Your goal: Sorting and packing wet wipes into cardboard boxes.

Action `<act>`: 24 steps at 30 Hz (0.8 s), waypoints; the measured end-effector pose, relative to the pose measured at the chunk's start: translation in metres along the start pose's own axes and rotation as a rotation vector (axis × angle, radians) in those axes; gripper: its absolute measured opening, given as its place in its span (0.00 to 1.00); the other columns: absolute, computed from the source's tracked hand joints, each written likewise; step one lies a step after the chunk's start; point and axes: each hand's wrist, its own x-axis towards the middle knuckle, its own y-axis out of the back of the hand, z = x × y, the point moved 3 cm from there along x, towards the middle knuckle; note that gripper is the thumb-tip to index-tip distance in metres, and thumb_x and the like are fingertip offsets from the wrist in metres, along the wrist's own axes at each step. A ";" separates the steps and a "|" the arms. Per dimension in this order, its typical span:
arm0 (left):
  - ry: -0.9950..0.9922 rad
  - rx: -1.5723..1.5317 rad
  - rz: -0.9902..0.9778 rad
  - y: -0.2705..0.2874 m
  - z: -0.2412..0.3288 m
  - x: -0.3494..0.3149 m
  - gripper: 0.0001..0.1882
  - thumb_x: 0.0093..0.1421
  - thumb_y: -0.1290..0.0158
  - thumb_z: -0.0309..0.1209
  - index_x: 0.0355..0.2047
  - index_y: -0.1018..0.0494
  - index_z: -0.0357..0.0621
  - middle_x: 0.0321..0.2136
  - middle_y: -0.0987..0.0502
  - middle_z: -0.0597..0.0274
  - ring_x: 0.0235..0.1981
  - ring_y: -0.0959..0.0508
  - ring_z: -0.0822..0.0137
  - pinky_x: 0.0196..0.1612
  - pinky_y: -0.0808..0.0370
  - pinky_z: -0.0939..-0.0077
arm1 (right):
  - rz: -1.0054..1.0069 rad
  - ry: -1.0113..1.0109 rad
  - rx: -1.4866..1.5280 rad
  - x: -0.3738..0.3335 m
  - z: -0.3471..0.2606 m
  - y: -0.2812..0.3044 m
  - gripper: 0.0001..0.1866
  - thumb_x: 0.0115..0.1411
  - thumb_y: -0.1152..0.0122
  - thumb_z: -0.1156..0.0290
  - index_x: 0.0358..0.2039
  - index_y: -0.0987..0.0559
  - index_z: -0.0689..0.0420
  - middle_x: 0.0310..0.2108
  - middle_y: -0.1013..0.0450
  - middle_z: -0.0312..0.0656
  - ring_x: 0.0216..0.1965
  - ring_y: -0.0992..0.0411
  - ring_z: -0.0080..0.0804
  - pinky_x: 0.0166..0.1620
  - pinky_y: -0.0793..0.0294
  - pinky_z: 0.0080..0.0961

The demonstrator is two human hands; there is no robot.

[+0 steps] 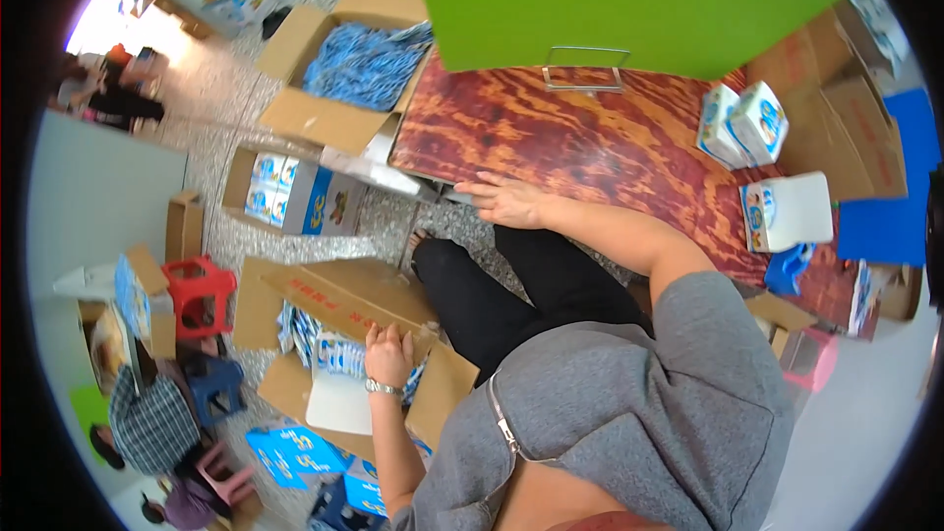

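My left hand (390, 355), with a watch on its wrist, is at an open cardboard box (442, 381) on my left. Its fingers curl at the right end of a small white carton (339, 404), whose lid stands folded back. Blue-and-white packets (341, 356) line up inside this carton, and more loose packets (295, 329) lie around it in the box. My right hand (503, 199) is held over the near left edge of the patterned red-brown table (551, 138), fingers spread and nothing in them. Whether it touches the edge is hard to tell.
A box of blue packets (356, 64) and a box of white cartons (322, 199) stand left of the table. On its right are two closed cartons (759, 124) and an open one (798, 213). Stools (200, 295) and seated people (154, 423) are at left.
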 end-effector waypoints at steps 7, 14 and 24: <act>-0.143 0.034 -0.325 -0.007 -0.012 0.002 0.26 0.62 0.51 0.47 0.44 0.23 0.34 0.38 0.19 0.39 0.43 0.20 0.46 0.63 0.34 0.55 | 0.183 -0.053 0.031 -0.002 -0.012 -0.013 0.14 0.63 0.50 0.65 0.48 0.26 0.49 0.64 0.38 0.45 0.72 0.51 0.47 0.70 0.49 0.54; -0.194 0.275 -0.732 0.020 0.013 0.032 0.34 0.60 0.51 0.56 0.54 0.28 0.39 0.35 0.19 0.36 0.39 0.18 0.42 0.44 0.22 0.49 | 0.304 -0.634 0.078 -0.119 -0.052 0.055 0.23 0.61 0.47 0.67 0.59 0.28 0.43 0.63 0.36 0.49 0.65 0.39 0.50 0.63 0.36 0.50; -0.683 0.239 -0.605 0.045 0.114 0.100 0.33 0.61 0.48 0.54 0.57 0.30 0.41 0.34 0.19 0.44 0.34 0.18 0.43 0.35 0.21 0.52 | 1.133 -1.941 -0.035 -0.453 0.054 0.165 0.41 0.63 0.43 0.53 0.67 0.43 0.68 0.61 0.37 0.66 0.63 0.38 0.59 0.64 0.39 0.42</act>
